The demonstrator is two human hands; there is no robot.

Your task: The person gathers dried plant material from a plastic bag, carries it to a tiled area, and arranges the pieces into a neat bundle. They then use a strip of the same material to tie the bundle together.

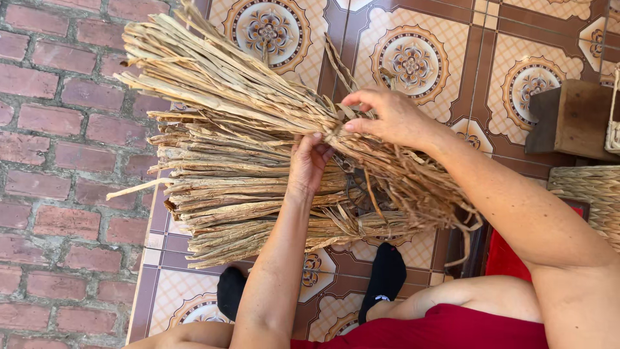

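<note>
A seated person works a large bundle of dried, tan, flat plant strips (245,148) that lies across a patterned floor of brown-and-cream medallion tiles (413,58), its loose ends fanning toward a red brick pavement (58,161). The left hand (309,165) reaches up from below, fingers curled against the strips at the point where the bundle narrows, gripping a clump there. The right hand (387,116) comes in from the right just above it, thumb and fingers pinched on a thin strip at the same gathered point; the two hands sit close together, nearly touching. The bundle's stalk ends trail past the right forearm toward the person's lap, which is covered by a red garment (445,329). Two feet in black socks (386,271) rest on the tiles beneath the bundle. At the right edge stand a dark wooden box (571,119) and a woven straw basket (591,194).
</note>
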